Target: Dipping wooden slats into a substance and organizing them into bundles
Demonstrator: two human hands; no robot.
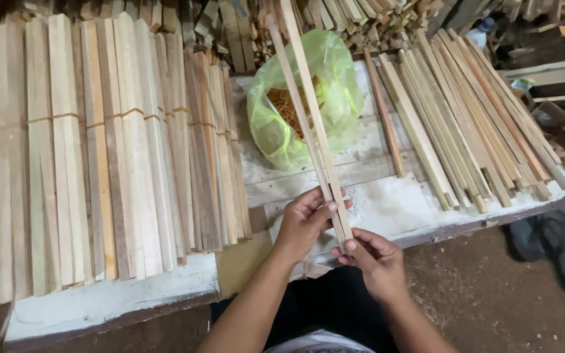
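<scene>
Hands meet nearest the body: the right hand (377, 258) pinches the lower end of two thin wooden strips (312, 121) held together, and the left hand (305, 219) closes around them just above. The strips slant up and away over the white bench (393, 209). Behind them lies one green plastic bag (282, 137) of rubber bands. Bundled slats (99, 157) fill the left; loose slats (465, 117) fan out on the right.
</scene>
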